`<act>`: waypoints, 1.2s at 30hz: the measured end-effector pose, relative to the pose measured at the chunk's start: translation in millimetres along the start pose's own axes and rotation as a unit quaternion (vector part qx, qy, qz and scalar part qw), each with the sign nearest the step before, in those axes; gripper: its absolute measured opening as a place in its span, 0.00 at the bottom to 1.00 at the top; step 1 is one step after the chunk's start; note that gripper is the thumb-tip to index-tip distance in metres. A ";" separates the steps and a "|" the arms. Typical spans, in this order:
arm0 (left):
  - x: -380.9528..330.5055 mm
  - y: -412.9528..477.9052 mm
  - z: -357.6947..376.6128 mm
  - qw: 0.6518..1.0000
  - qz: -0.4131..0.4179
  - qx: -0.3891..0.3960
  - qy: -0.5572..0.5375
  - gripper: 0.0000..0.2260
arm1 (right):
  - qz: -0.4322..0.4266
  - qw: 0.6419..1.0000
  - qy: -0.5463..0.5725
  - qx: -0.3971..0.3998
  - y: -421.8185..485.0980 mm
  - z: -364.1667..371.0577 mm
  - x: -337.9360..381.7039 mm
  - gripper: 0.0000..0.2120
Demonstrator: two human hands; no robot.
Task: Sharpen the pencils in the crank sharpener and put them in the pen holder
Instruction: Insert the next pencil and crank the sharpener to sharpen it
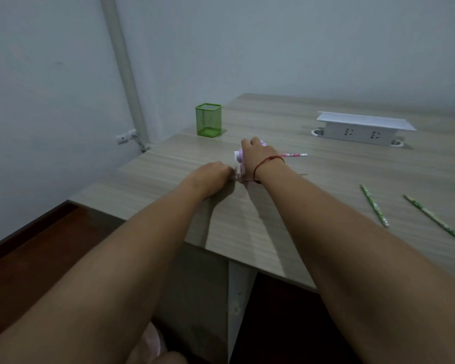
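A small pink and white crank sharpener (238,161) stands near the table's left part, mostly hidden by my hands. My right hand (256,151) lies curled over its top and grips it. My left hand (213,173) is curled at its left side, where the crank is; the crank itself is hidden by the fingers. A pink patterned pencil (294,155) sticks out of the sharpener to the right, level with the table. The green mesh pen holder (208,119) stands upright behind and to the left, apart from my hands. Two green pencils (374,206) (437,220) lie at the right.
The wooden table (286,206) has its left edge and near corner close to my arms. A white socket box (363,128) with a raised lid sits at the back right. A grey pipe (126,72) runs up the wall on the left.
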State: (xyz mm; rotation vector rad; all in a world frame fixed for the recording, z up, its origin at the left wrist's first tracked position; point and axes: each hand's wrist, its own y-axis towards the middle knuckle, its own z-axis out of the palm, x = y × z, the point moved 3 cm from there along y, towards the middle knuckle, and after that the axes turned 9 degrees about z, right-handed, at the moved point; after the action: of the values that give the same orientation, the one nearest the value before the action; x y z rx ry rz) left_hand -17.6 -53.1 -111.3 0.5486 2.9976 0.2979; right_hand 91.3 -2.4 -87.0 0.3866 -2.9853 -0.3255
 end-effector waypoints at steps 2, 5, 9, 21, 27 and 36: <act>4.9 8.2 -0.2 1.000 -0.003 0.021 0.017 0.12 | -0.005 1.000 -0.005 -0.005 -0.6 0.6 -0.1 0.28; 8.2 18.2 -0.4 0.998 -0.010 0.029 0.057 0.10 | -0.004 1.000 -0.014 0.006 0.4 2.2 2.3 0.31; 10.8 29.5 -10.3 0.994 -0.017 -0.009 0.108 0.11 | 0.021 0.999 -0.006 0.029 1.2 2.5 3.2 0.34; 1.0 6.0 -48.4 0.977 0.083 -0.159 0.111 0.10 | 0.020 0.999 0.011 0.044 7.2 0.2 2.9 0.35; -3.8 -17.0 -31.3 0.973 0.138 -0.162 0.086 0.11 | 0.034 0.998 0.002 0.056 11.0 -1.2 4.6 0.32; -0.2 -10.7 -0.8 0.996 0.041 -0.062 0.039 0.11 | 0.027 0.998 -0.006 0.049 13.8 -2.4 5.9 0.29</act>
State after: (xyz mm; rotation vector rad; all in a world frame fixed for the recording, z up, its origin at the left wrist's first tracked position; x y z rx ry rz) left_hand -21.2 -63.2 -112.7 0.6634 3.0090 0.5209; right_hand 82.7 8.6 -81.0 0.3128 -3.0259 -0.1782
